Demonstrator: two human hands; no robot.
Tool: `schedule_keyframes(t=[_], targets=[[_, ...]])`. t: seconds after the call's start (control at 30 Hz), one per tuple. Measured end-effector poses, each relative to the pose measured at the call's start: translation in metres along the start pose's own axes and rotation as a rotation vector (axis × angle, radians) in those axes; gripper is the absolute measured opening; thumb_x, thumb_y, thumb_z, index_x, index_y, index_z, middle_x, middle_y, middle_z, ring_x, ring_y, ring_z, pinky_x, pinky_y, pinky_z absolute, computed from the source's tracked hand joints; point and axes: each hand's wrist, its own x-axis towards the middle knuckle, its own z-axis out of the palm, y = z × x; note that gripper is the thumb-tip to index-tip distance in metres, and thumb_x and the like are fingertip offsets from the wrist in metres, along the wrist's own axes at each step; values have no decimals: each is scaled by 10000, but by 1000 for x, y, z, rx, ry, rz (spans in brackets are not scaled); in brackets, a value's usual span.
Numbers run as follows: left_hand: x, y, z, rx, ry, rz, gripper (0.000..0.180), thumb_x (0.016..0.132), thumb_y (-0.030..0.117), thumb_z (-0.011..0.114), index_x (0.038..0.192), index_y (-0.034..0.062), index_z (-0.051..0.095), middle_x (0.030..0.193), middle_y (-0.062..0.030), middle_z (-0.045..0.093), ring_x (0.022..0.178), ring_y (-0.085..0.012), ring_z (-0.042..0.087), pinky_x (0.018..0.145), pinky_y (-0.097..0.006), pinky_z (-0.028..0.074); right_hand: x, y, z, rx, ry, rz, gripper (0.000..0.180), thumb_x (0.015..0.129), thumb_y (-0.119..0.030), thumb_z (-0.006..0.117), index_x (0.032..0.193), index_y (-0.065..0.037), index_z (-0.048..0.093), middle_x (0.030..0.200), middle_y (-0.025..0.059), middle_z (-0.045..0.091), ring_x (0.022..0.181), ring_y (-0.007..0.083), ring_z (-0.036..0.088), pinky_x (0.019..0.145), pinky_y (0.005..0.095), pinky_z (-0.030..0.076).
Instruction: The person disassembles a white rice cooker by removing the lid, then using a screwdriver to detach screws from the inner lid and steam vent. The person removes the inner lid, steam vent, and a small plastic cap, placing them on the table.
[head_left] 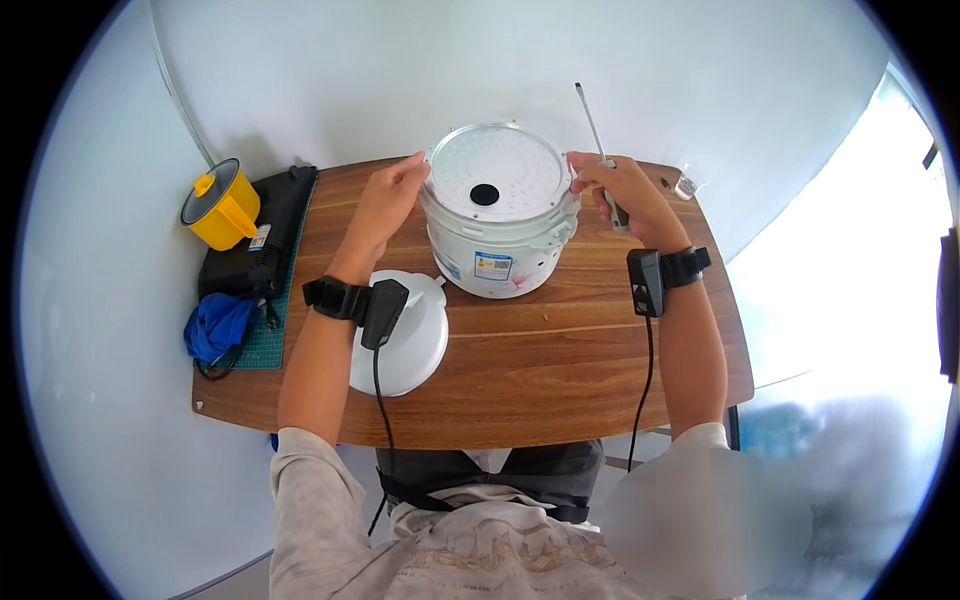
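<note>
Plate (492, 182) btwn L hand (392, 190) & R hand (615, 186) fingertips.

A white rice cooker (497, 235) stands upside down on the wooden table (560, 380). The left hand (392, 190) touches the rim of its round base plate (494, 178); the right hand (618, 190) grips the other side while holding a screwdriver (598, 140). A white lid (410, 345) lies beside the left forearm.
</note>
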Motion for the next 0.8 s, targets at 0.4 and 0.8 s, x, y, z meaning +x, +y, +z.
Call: schedule_keyframes(t=[0.4,0.8], targets=[[-5,14,-3,-334,-38,61,529,1009,268,638,1467,32,514,1082,-39,651,925,-100,598,848,-275,515,-8,-3,2,115,36,-114,415,862,-176,632,1216,37,677,776,4,608,549,59,443,541,235,403],[-120,64,-16,-594,-56,94,632,958,228,680,1497,31,416,1129,-47,674,932,-93,643,781,-251,535,-135,-6,13,307,47,-140,472,891,-66,561,1350,26,616,836,34,675,512,52,473,476,212,398]])
